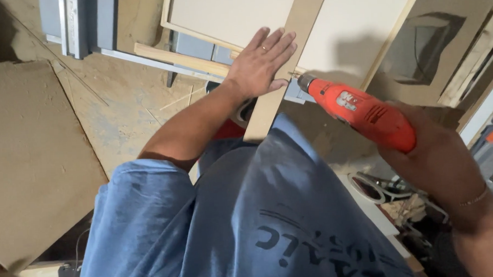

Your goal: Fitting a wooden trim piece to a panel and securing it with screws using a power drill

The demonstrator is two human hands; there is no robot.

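Observation:
My left hand (pixel 260 64) lies flat, fingers together, pressing on a long narrow strip of brown board (pixel 287 55) that runs from my belly up across a white panel (pixel 357 20). My right hand (pixel 438 159) grips an orange power drill (pixel 360 112). The drill's metal chuck and bit point left and meet the strip's right edge just beside my left palm. My blue shirt covers the lower end of the strip.
A large brown sheet (pixel 28 157) lies at the left on a dusty floor (pixel 130 104). Wooden battens (pixel 178 59) and a grey metal frame (pixel 84 24) sit at the top left. Framed boards (pixel 462 49) lean at the right; goggles (pixel 379 188) lie below.

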